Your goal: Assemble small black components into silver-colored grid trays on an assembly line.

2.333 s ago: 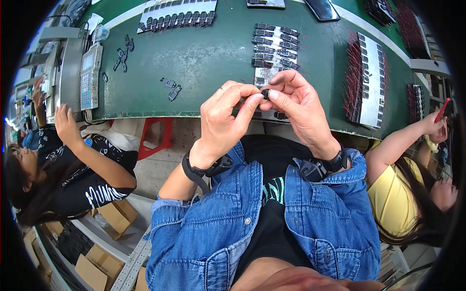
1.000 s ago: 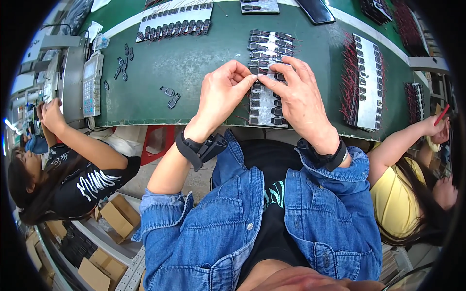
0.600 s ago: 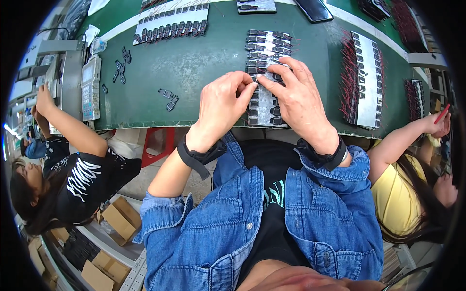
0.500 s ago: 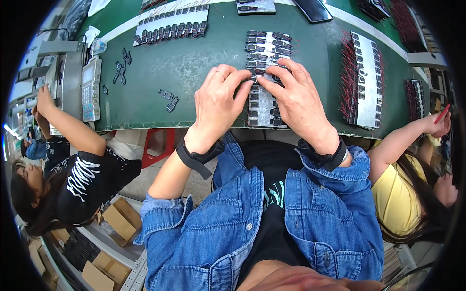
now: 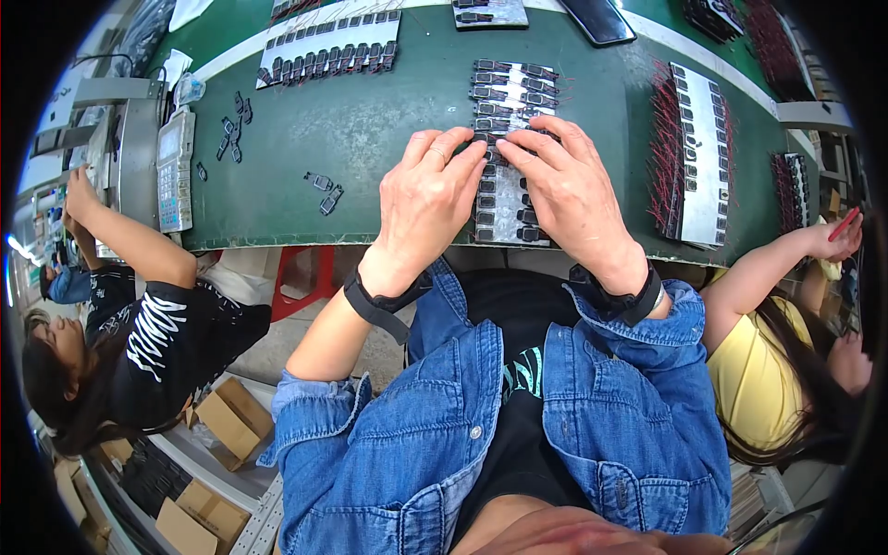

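Observation:
A pale metal plate (image 5: 502, 205) lies lengthwise before me, lined with two columns of small black rectangular parts (image 5: 487, 109) that trail thin red wires. My left hand (image 5: 424, 199) reaches in from the left, thumb and fingertips drawn together at the left column. From the other side comes my right hand (image 5: 575, 194), its thumb and index finger meeting close to the left fingertips. Between them sits one small black part (image 5: 494, 156) on the plate, mostly covered by the fingers. My right hand also hides some of the right column.
Loose black parts (image 5: 324, 190) lie left of my hands, with more (image 5: 231, 134) farther left beside a grey keypad device (image 5: 174, 171). Other loaded plates stand at the back left (image 5: 328, 51) and at right (image 5: 700, 157). A phone (image 5: 599, 20) lies at the back. People sit on both sides.
My left hand has shifted slightly right, its fingers straighter and closer together. The right fingertips have moved slightly with it, still at the same part of the plate.

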Demonstrator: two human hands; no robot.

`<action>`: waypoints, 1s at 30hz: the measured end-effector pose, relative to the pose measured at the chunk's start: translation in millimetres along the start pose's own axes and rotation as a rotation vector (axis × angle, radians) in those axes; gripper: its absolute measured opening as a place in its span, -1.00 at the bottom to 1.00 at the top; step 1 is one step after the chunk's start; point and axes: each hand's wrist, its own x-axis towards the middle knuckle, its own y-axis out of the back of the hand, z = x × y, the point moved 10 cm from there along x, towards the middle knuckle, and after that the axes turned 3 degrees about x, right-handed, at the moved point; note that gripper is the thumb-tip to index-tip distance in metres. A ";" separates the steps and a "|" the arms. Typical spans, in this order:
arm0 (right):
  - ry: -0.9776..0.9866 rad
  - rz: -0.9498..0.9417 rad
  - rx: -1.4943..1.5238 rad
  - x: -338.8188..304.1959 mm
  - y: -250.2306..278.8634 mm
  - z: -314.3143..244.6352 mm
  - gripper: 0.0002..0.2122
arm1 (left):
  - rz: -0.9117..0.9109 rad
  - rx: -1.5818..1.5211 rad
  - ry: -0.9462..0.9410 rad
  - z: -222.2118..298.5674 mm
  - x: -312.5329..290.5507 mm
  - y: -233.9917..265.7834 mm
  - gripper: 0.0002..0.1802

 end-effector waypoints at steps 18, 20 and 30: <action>0.012 0.033 0.022 2.9 -1.5 -2.8 -0.61 | 0.036 -0.062 -0.027 -2.1 -0.4 5.9 -0.75; 0.004 0.072 0.052 0.0 4.6 -2.3 -0.63 | 0.068 -0.070 -0.024 -4.9 -4.8 11.8 -0.76; 0.036 -0.010 0.009 -8.0 5.9 -17.5 -0.67 | -0.002 -0.037 0.083 -13.8 -18.9 14.6 -0.85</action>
